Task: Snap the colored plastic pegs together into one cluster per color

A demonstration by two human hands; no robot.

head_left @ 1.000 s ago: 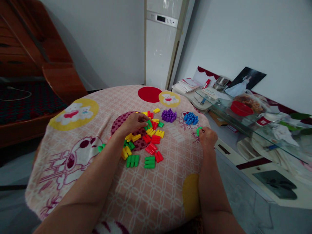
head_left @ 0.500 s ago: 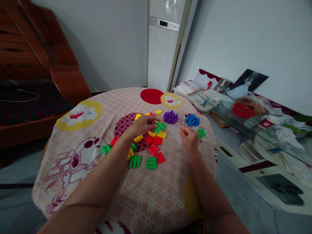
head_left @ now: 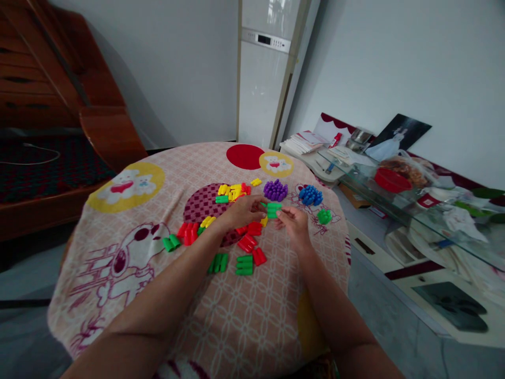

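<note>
Between my two hands is a green toy block (head_left: 273,210) of joined plastic tubes, raised over the table. My left hand (head_left: 248,211) pinches its left end, fingers curled and partly hiding it. The thumb and fingers of my right hand (head_left: 294,223) grip its right side. Under and around my left hand lie loose red blocks (head_left: 247,242) and yellow blocks (head_left: 232,190). Nearer me are more green blocks (head_left: 244,265). Beyond my hands sit a purple cluster (head_left: 275,190), a blue cluster (head_left: 310,195) and a small green cluster (head_left: 324,216).
A patterned cloth (head_left: 252,316) covers the round table. To the right stands a glass-topped cabinet (head_left: 418,213) with papers, a red bowl (head_left: 393,180) and bags. A wooden bench (head_left: 106,131) is at the left, and a tall white appliance (head_left: 262,84) stands behind the table.
My left hand has moved slightly right with a green block from the pile. My right hand has come left and taken hold of the same block.
</note>
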